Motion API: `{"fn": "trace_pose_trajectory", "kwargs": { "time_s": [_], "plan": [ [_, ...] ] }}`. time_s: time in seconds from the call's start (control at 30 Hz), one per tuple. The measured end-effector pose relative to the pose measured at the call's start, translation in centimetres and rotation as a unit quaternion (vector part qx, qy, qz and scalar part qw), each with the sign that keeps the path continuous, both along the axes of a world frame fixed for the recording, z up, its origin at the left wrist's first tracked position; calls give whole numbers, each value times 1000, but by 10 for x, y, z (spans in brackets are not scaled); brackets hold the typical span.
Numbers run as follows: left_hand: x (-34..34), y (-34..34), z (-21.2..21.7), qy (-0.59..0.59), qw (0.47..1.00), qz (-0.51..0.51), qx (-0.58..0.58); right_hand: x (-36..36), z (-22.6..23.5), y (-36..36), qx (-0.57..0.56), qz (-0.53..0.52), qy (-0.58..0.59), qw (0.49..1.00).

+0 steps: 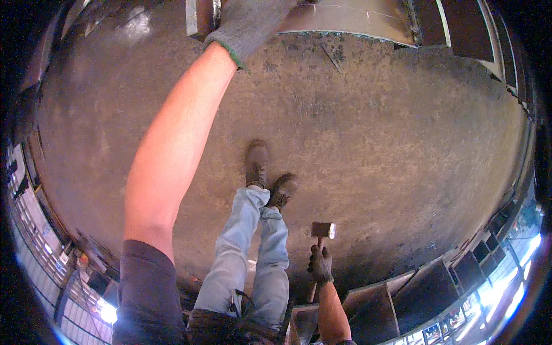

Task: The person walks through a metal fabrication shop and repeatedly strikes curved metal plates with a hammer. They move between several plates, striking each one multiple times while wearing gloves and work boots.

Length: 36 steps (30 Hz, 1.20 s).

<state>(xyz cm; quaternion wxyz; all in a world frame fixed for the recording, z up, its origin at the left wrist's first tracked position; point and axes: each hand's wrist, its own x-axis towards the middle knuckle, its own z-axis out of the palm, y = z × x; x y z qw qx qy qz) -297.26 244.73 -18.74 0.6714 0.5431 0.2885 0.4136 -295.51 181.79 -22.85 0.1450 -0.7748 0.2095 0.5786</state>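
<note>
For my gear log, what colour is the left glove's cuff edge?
Green cuff edge, best in the head view.

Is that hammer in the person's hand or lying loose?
In hand: the gloved right hand is wrapped around the handle of the hammer.

The left hand (253, 26) is wrapped in a grey knit glove (244, 37), and look at that, the cuff (234, 56) is trimmed in green! The right hand (320, 264) is gloved too, in darker grey (322, 272). Upper left arm: covered by a dark short sleeve (146, 282), ended near the elbow. Down to the legs, clad in faded light-blue jeans (227, 253), creased at the knees; a dark strap (246, 298) is seen at the waist. And the feet are shod in dark brown lace-up boots (257, 160), rounded at the toes!
</note>
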Motion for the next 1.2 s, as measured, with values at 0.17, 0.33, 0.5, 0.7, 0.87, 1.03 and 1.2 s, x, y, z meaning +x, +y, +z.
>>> {"fn": "trace_pose_trajectory", "kwargs": {
  "time_s": [0.17,0.33,0.5,0.7,0.87,1.03,1.2],
  "plan": [
    [2,2,-1,18,999,8,27,-6,-17,-14,11,-12,31,999],
    [0,4,-6,19,998,-4,62,-18,-25,-36,11,-14,30,999],
    [-3,11,-12,46,994,-6,99,-22,-25,-38,2,-8,49,999],
    [-1,8,-10,55,995,-1,78,-27,-26,-47,-12,-1,39,999],
    [-1,9,-11,45,994,-2,105,-24,-32,-59,-4,-12,44,999],
    [-4,4,-9,24,997,-22,72,-26,-31,-46,-16,-18,43,999],
    [-9,6,-12,-10,998,-49,42,-28,-28,-34,-24,-26,51,998]
  ]
}}
